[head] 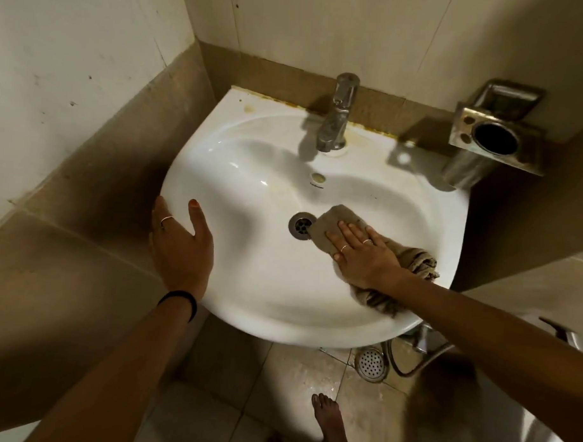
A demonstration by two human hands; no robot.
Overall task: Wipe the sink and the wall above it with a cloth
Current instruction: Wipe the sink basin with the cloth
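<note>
Head view: right hand (365, 256) flat, pressing cloth (336, 219) in sink (248, 285); left hand (180, 243) spread on rim.

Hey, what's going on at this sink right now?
A person is wiping the inside of a white sink with a brown cloth. The right hand presses the cloth flat against the bowl, right beside the drain. The left hand rests open on the sink's left rim, steadying. Yellowish stains show on the back ledge near the tap. Nothing touches the wall above the sink at this moment.
</note>
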